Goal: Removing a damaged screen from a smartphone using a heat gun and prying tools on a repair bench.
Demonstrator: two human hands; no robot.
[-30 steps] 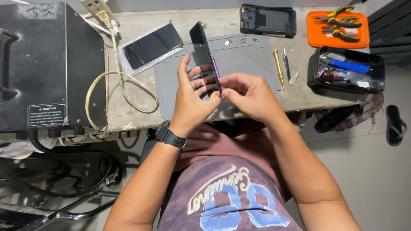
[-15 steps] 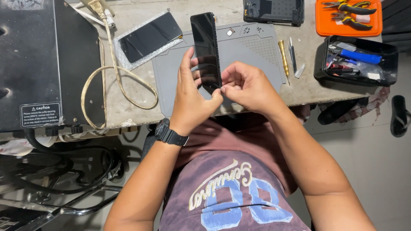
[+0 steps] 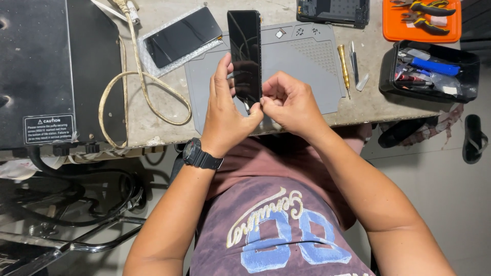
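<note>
Phone [image 3: 244,53] held upright above the grey work mat [image 3: 307,66], dark glass toward the camera. Left hand [image 3: 225,112] wraps the lower left edge, fingers behind and thumb across the front — a steadying grip that leaves the bottom end free. Right hand [image 3: 289,102] is curled closed at the bottom right corner, thumb and forefinger pinched together at the edge; what they pinch is too small to tell, possibly a thin pick or a tab. Holding the phone over the mat rather than flat on it probably gives both thumbs access to the seam. A second dark screen panel [image 3: 181,36] lies on bubble wrap to the left, beside a looped cord [image 3: 138,97]. A brass-handled screwdriver [image 3: 342,64] and tweezers [image 3: 354,59] lie just right of the mat — within easy reach; a black parts tray [image 3: 429,71] and an orange tray [image 3: 422,20] with pliers sit further right.
</note>
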